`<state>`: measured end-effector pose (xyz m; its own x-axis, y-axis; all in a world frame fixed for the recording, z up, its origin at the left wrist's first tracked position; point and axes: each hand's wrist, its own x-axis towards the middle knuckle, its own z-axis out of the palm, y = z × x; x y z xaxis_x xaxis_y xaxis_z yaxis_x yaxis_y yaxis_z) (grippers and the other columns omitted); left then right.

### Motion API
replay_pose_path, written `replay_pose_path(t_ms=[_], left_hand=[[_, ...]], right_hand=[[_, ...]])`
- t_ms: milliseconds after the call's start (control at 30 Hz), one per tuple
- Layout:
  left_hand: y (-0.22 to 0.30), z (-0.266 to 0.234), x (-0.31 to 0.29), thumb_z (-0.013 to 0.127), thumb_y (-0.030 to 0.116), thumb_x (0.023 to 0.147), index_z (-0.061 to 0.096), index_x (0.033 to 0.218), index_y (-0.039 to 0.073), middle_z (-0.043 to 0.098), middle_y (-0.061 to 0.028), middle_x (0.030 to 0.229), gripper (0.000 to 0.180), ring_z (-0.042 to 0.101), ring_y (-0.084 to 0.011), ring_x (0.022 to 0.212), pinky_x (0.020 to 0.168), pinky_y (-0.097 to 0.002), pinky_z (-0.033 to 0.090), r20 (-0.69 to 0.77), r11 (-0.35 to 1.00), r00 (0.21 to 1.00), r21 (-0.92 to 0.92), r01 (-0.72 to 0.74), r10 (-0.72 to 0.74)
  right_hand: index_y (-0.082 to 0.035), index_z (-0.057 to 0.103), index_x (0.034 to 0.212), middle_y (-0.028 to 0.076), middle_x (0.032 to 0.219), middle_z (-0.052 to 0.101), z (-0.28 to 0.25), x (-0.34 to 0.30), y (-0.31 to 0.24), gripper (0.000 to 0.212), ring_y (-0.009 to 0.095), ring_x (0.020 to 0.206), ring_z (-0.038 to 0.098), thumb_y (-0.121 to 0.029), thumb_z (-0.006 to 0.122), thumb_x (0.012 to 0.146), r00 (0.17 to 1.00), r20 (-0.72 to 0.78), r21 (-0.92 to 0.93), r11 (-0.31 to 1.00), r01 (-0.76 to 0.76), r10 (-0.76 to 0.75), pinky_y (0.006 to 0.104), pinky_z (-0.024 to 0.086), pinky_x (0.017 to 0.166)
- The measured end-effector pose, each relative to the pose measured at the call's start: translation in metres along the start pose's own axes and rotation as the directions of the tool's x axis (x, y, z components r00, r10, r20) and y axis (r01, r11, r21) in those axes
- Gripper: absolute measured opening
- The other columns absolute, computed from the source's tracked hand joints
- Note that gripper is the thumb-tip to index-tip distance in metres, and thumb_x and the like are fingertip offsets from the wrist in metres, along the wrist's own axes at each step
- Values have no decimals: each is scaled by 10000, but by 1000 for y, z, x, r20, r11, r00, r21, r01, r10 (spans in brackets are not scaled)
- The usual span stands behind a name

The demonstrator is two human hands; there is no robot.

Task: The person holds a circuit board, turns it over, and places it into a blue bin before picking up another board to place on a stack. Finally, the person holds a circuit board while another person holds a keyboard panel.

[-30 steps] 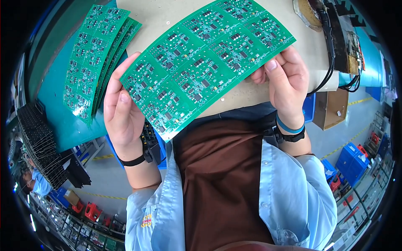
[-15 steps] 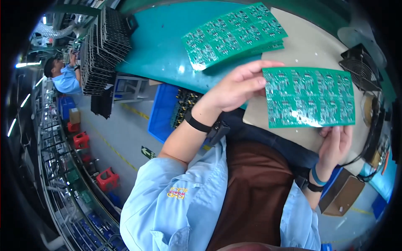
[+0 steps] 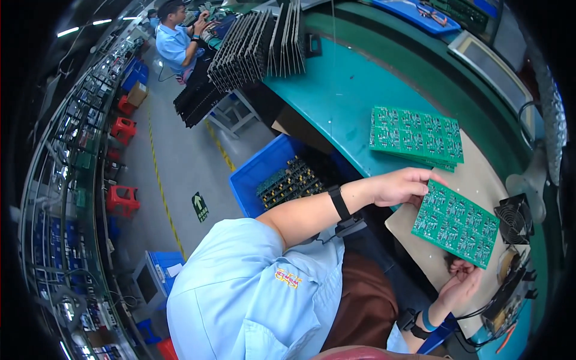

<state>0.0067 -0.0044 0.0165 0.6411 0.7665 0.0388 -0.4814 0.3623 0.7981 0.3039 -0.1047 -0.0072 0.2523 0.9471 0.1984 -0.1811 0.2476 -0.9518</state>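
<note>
My left hand (image 3: 399, 187) and right hand (image 3: 459, 287) pinch opposite edges of 1 green circuit panel (image 3: 456, 223) above the tabletop (image 3: 342, 102).

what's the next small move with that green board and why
Probably lower the green circuit board panel flat onto the beige mat. The left hand grips its upper edge and the right hand its lower edge. It hangs just over the mat, beside the stack of green panels.
</note>
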Motion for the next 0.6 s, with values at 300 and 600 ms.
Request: replay_pose_path(t_ms=[300, 600], left_hand=[[-6, 1, -7, 445, 15, 952, 469, 1357, 37, 570, -61, 1261, 406, 537, -152, 1178, 1012, -336, 433, -9, 975, 990, 174, -137, 140], [-17, 12, -19, 422, -40, 878, 526, 1289, 54, 606, -48, 1137, 434, 567, -114, 1047, 917, -282, 463, 1, 842, 944, 452, -296, 331]], right_hand=[[-22, 533, 964, 47, 753, 548, 9, 2, -1, 209, 111, 661, 506, -203, 450, 1026, 997, 70, -82, 996, 35, -29, 235, 407, 597], [-49, 532, 964, 36, 743, 566, 9, -1, -5, 175, 69, 607, 487, -201, 468, 1024, 996, 85, -103, 995, 15, -6, 202, 391, 540]])
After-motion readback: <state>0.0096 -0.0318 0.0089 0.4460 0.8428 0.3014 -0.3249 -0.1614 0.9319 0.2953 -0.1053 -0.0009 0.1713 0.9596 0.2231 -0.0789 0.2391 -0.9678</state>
